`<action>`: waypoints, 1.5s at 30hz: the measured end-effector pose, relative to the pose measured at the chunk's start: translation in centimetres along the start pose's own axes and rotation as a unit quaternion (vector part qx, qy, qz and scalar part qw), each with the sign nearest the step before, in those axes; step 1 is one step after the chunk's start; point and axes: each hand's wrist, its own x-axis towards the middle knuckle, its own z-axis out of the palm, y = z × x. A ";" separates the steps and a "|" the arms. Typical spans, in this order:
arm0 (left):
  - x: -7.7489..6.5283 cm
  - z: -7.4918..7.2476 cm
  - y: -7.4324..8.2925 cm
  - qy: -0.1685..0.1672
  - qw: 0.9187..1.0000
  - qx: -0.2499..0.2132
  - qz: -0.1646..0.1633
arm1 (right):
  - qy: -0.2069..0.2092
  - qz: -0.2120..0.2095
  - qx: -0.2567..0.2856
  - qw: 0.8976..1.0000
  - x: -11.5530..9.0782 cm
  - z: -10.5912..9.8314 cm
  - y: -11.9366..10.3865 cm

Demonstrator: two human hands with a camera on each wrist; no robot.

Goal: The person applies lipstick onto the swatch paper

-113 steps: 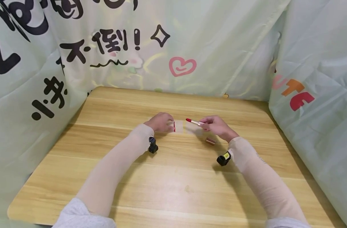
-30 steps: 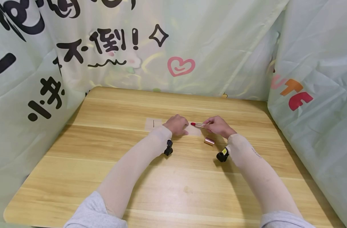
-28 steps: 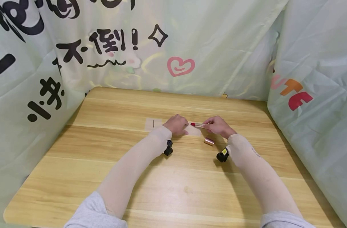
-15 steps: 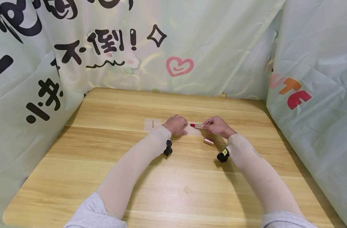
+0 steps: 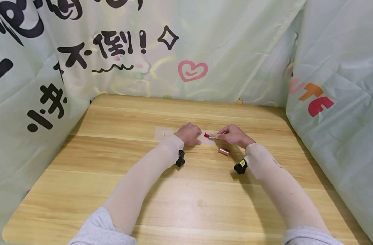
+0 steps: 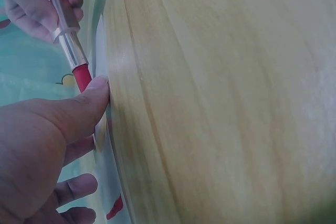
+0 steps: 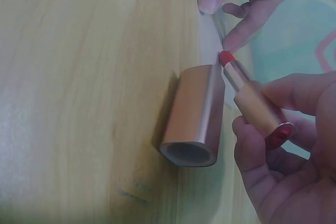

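Observation:
My right hand (image 5: 233,135) pinches an uncapped lipstick (image 5: 212,136) between thumb and fingers. Its red tip meets a pale paper strip (image 5: 207,141), and a small red mark shows just above the tip. Across the middle of that strip, my left hand (image 5: 189,134) rests with thumb and fingers spread, holding nothing. In the left wrist view, the thumb (image 6: 97,85) lies on the paper close to the lipstick tip, and a red smear (image 6: 114,207) shows farther along. The rose-gold lipstick cap (image 7: 191,114) lies on its side near my right hand.
The wooden table (image 5: 174,204) stretches out in front of me. On the strip's left part is a short dark line (image 5: 164,132). A printed cloth (image 5: 229,51) hangs behind the table and along both sides.
Since the earliest frame, my left hand has moved right along the strip, baring its left part. The lipstick has come down onto the paper. A short red mark now appears at its tip.

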 end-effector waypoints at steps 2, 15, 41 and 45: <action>0.0 0.0 0.0 0.000 1.000 0.002 0.001 | -0.004 -0.001 -0.002 1.000 -0.1 -0.1 0.0; 0.1 0.1 0.1 0.005 1.000 0.006 0.003 | -0.013 -0.005 -0.015 1.000 -0.4 -0.2 -0.1; 0.3 0.4 -0.2 0.006 1.000 -0.002 -0.001 | -0.044 -0.020 -0.005 0.999 -0.9 -0.3 0.3; 0.2 0.2 -0.1 0.003 1.000 -0.003 -0.002 | -0.046 -0.019 -0.008 0.999 -1.0 -0.4 0.2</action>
